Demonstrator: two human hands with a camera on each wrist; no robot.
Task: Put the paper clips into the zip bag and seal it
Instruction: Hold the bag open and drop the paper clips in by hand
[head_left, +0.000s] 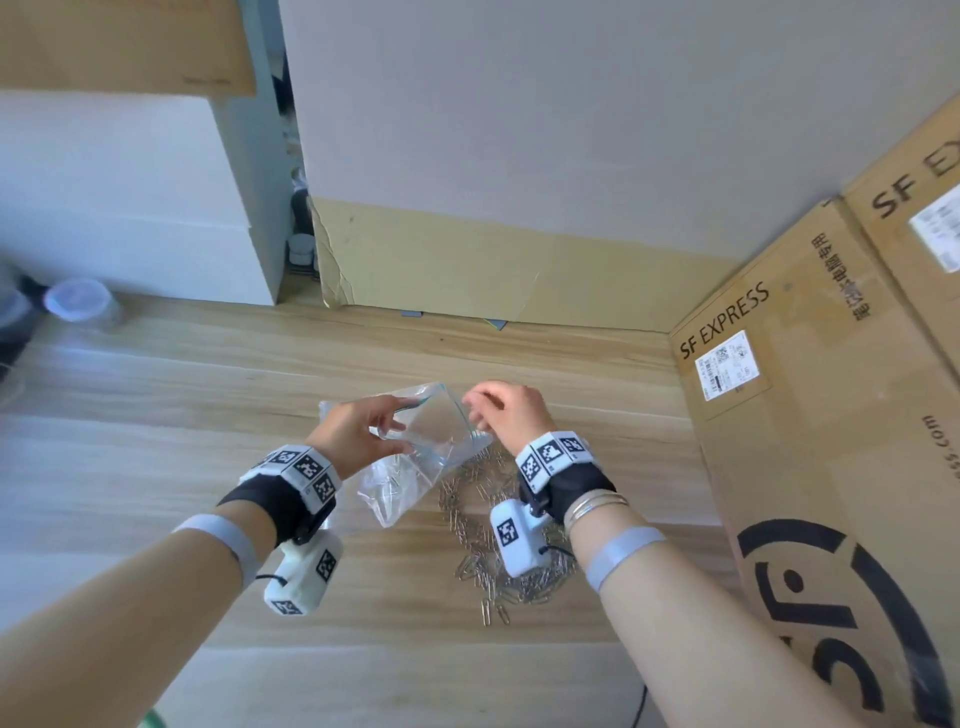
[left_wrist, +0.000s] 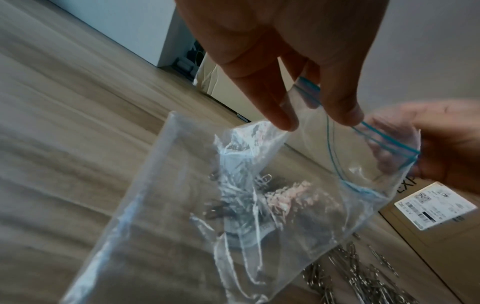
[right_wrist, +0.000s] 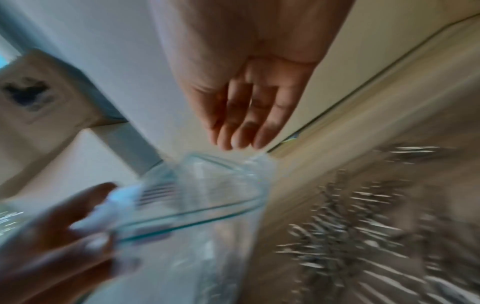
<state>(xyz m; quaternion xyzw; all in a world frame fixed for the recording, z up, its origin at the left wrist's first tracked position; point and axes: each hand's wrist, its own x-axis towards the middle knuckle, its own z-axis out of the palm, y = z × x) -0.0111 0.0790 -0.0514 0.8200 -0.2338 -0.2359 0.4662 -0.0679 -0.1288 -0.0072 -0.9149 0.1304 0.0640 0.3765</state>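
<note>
A clear zip bag with a blue zip strip hangs above the wooden table, its mouth wide open. My left hand pinches the bag's rim between thumb and fingers. Several silver paper clips lie inside the bag. My right hand hovers just over the open mouth, fingers held loosely together with nothing in them. A loose pile of paper clips is spread on the table below my right wrist, blurred in the right wrist view.
A big SF Express cardboard box stands close on the right. A cardboard panel and a white box line the back. A lidded plastic container sits at the far left.
</note>
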